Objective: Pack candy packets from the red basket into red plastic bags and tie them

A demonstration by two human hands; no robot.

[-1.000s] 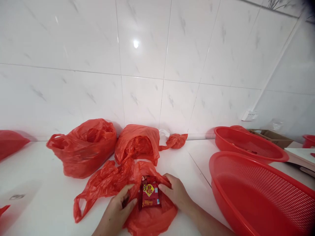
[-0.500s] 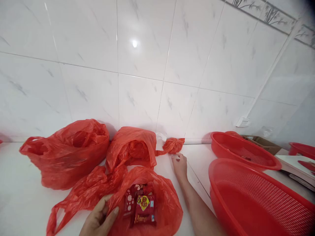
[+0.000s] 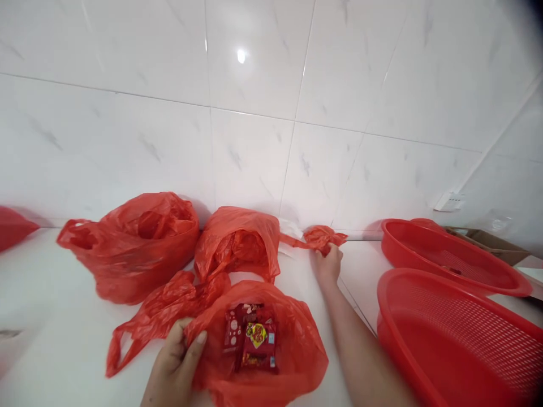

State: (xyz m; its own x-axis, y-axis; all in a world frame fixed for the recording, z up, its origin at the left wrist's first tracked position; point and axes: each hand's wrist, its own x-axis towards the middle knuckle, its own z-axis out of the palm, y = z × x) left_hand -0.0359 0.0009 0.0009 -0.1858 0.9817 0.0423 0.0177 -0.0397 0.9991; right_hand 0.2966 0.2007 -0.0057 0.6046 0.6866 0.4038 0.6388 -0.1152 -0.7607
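One left hand (image 3: 173,359) pinching an open red bag (image 3: 299,350) by its edge, dark-red packets (image 3: 258,342) inside, right hand (image 3: 330,264) curled at a small crumpled bag (image 3: 319,234) on the table (image 3: 63,345), grip unclear from here

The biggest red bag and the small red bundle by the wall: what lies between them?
In the head view, another bulging red bag sits between the biggest bag and the small bundle, with a red strip beside it.
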